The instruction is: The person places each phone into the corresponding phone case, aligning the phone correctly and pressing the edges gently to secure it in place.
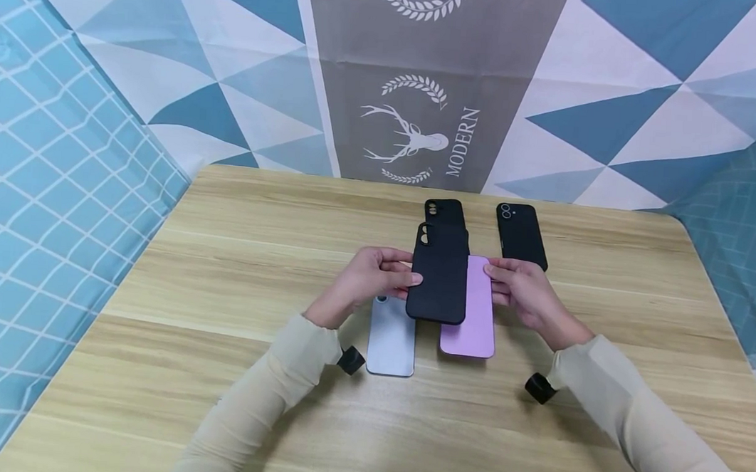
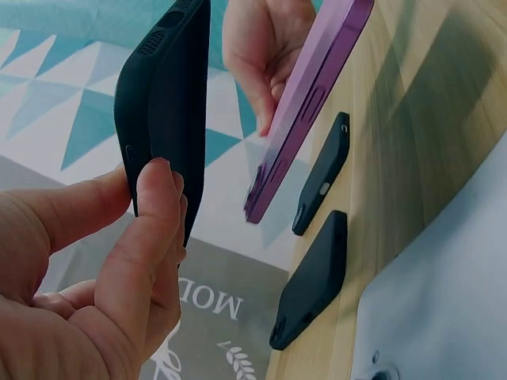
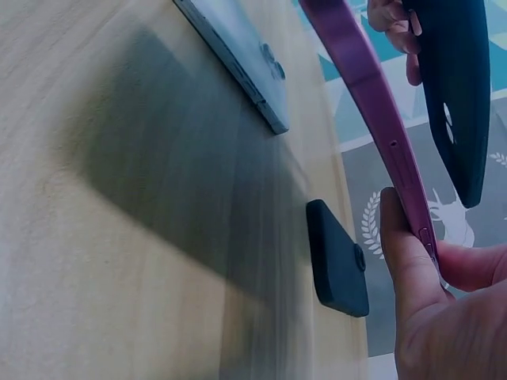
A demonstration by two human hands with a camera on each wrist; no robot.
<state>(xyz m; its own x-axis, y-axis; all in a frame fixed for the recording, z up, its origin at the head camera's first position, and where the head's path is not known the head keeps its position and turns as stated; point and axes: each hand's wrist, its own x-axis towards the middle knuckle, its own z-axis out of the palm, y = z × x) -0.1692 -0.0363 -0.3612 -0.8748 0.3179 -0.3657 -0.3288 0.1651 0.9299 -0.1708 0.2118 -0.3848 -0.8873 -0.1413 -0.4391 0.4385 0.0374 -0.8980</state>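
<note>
My left hand [image 1: 379,270] grips a black phone case [image 1: 438,285] by its left edge, thumb on its face. The camera cutout is at its far end, and the left wrist view shows the hollow inside of the case [image 2: 178,103]. My right hand [image 1: 524,286] pinches a purple phone [image 1: 479,312] by its upper right edge. Both are held above the table, and in the head view the case overlaps part of the phone. Below my left hand, a pale blue phone [image 1: 391,344] lies on the table, its top partly hidden by that hand.
Toward the back of the wooden table [image 1: 255,258] lie two more black phone-shaped pieces: one [image 1: 451,213] partly hidden behind the held case, another [image 1: 522,236] just beyond my right hand. A patterned cloth [image 1: 418,88] hangs behind the table's far edge.
</note>
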